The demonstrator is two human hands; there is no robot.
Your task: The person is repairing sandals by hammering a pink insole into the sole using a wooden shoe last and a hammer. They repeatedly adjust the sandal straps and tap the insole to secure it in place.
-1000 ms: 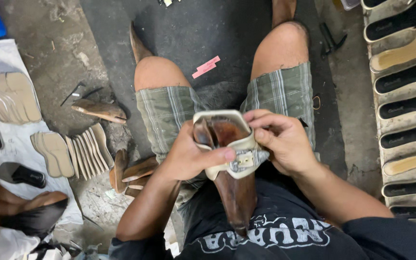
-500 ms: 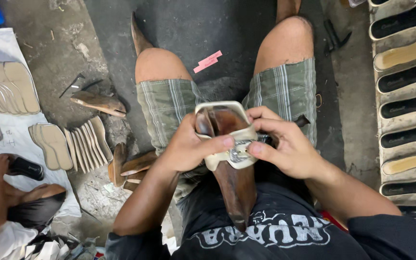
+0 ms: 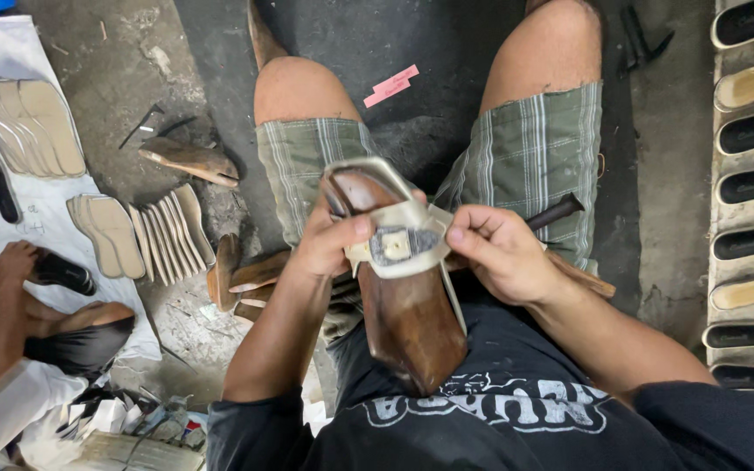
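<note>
Head view looks down at a person sitting on a dark floor [image 3: 429, 44] with knees apart. Between the legs, on the lap, stands a brown wooden shoe form [image 3: 407, 310], its big end near the belly and its thin end pointing away. A cream insole [image 3: 399, 231] lies on top of the form, with a small grey patch in its middle.

The left hand [image 3: 329, 249] holds the left side of the form, its grip closed around it and the thumb pressed on the insole's left edge. The right hand [image 3: 503, 253] is on the right side, fingertips pinched on the insole's right edge. A dark tool handle [image 3: 556, 212] sticks out past the right hand over the plaid shorts [image 3: 538, 148]; I cannot tell if the hand holds it.

Open room is the bare floor between the knees, where only a pink slip [image 3: 392, 85] lies. Left of the left knee the floor is crowded: a wooden form [image 3: 189, 161] lies there, and more wood pieces [image 3: 237, 275] sit just beside the left arm.

A white sheet [image 3: 10, 52] covers the floor's left edge. On it are fanned tan insoles [image 3: 28, 126] and another fan of them [image 3: 150, 231] at its right edge. Another person's hand [image 3: 15, 262] at the left edge holds a black insole [image 3: 63, 272].

Along the right edge runs a row of shoe soles [image 3: 752, 183], dark and tan, packed close.
</note>
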